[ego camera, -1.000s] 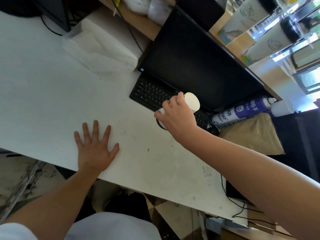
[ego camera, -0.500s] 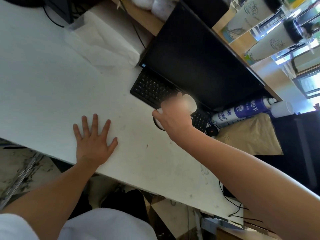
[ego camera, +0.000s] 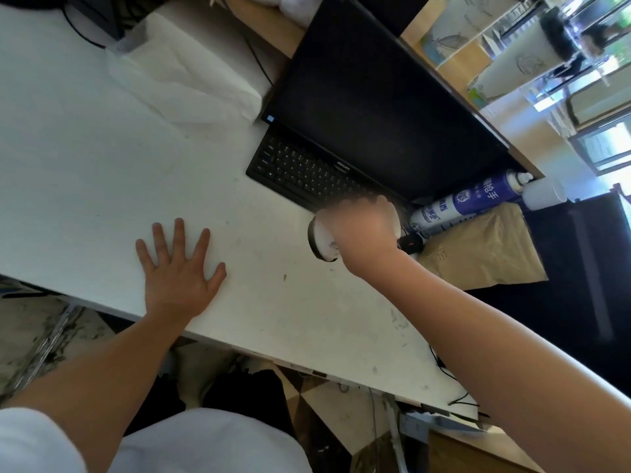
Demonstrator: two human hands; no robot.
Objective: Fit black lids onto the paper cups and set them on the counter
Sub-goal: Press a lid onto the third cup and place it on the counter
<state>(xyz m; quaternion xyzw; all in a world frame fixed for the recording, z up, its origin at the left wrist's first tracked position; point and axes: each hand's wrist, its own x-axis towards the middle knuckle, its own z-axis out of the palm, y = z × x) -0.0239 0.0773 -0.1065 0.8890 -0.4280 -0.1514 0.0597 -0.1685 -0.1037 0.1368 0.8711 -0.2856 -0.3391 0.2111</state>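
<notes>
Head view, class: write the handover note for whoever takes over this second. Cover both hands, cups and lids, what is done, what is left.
Left hand: flat, fingers spread, on the white table, holding nothing.
Right hand: blurred, grips a white paper cup held tilted sideways beside the black keyboard.
Done: a black lid seems fitted on that cup; another lidded white cup stands on the raised wooden counter.
Left: set the held cup on the counter.

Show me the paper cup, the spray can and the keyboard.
paper cup [ego camera: 323, 241]: head view, bare white side wall.
spray can [ego camera: 473, 200]: head view, purple label.
keyboard [ego camera: 298, 173]: head view, middle keys.
</notes>
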